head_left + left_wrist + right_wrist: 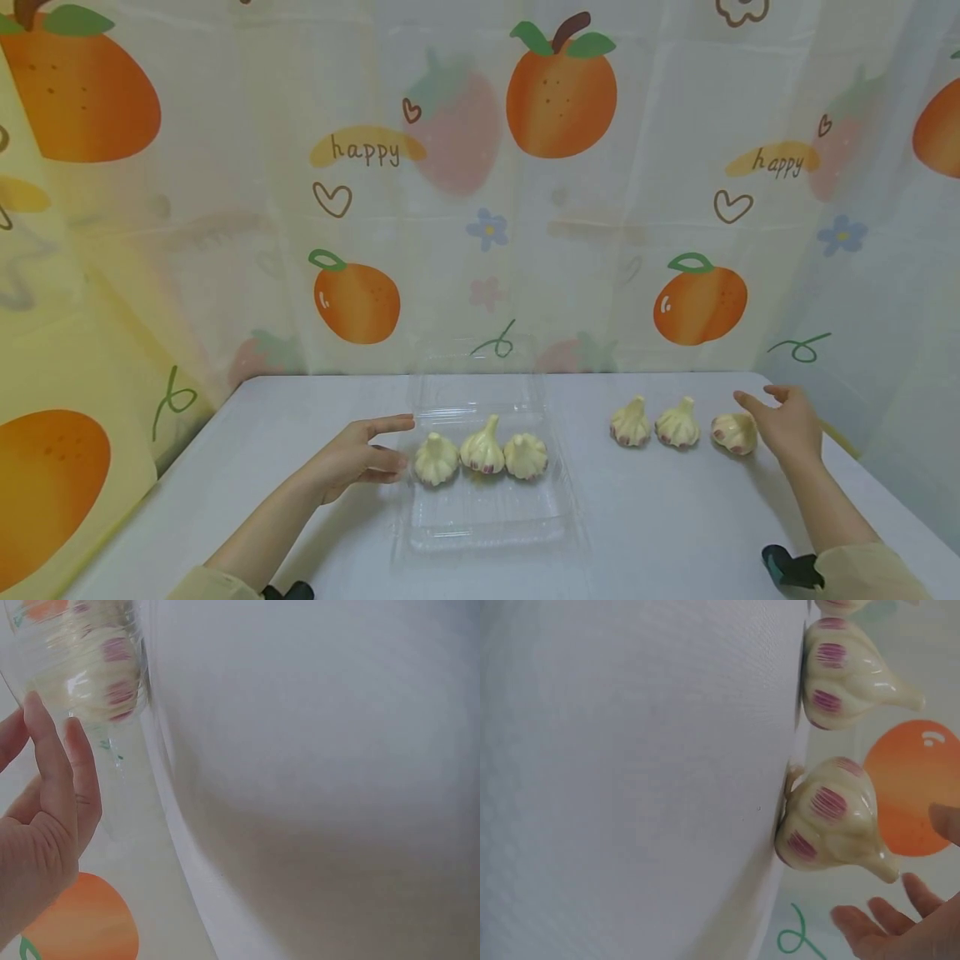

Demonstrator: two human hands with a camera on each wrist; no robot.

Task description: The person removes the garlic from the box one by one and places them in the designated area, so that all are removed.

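Note:
A clear plastic clamshell box lies with its lid raised at the back. In it sit three garlic bulbs side by side: a left one, a middle one and a right one. My left hand is at the box's left side, fingers extended, fingertips against or very near its wall. On the right, my right hand is beside the outermost loose garlic bulb, fingers spread and apart from it in the right wrist view.
Two more loose garlic bulbs, one nearer the box and one in the middle, stand left of the outermost one. The white table ends at a fruit-patterned curtain. Dark wrist straps show below both hands.

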